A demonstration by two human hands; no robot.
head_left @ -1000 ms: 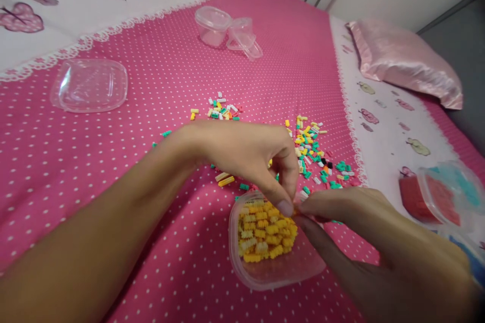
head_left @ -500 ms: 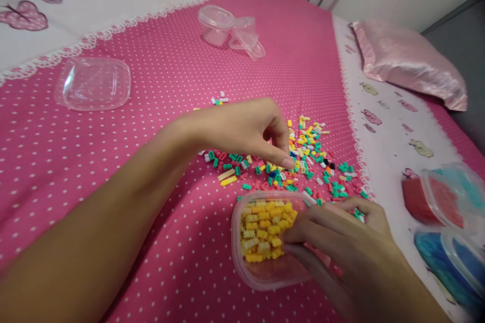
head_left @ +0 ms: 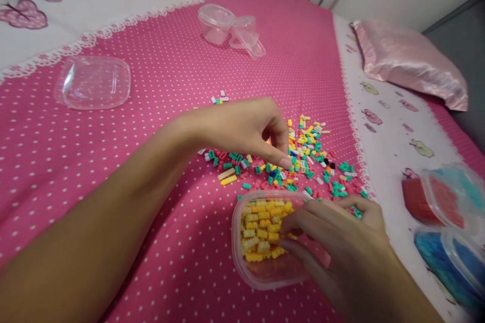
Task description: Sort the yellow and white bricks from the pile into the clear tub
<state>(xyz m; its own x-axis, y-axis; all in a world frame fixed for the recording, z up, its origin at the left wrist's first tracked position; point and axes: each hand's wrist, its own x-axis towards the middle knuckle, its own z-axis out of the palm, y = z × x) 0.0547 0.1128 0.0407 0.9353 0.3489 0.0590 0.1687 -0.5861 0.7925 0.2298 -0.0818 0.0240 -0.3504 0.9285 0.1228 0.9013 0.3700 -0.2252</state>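
Observation:
My left hand [head_left: 253, 128] is bent down over a loose pile of small toy bricks [head_left: 310, 151] in green, yellow, white and pink. Its thumb and index finger are drawn together at the pile; what they pinch, if anything, is hidden. In front of the pile sits a clear plastic container [head_left: 237, 247], with rows of yellow toy bricks [head_left: 263, 222] packed in its left part. My right hand [head_left: 341, 247] reaches over the container's right side, covering that part. Its thumb and fingertips are close about a yellow brick at the edge of the rows.
A clear lid [head_left: 94, 83] lies at the left on the pink dotted bedspread [head_left: 170, 60]. Clear tubs [head_left: 215, 25] are at the back. Along the right stand containers with red [head_left: 432, 199] and blue [head_left: 450, 262] contents. A pink pillow [head_left: 409, 63] lies beyond.
The thumb and fingers of my right hand have parted slightly inside the container, so more yellow shows between them. My left hand has barely moved.

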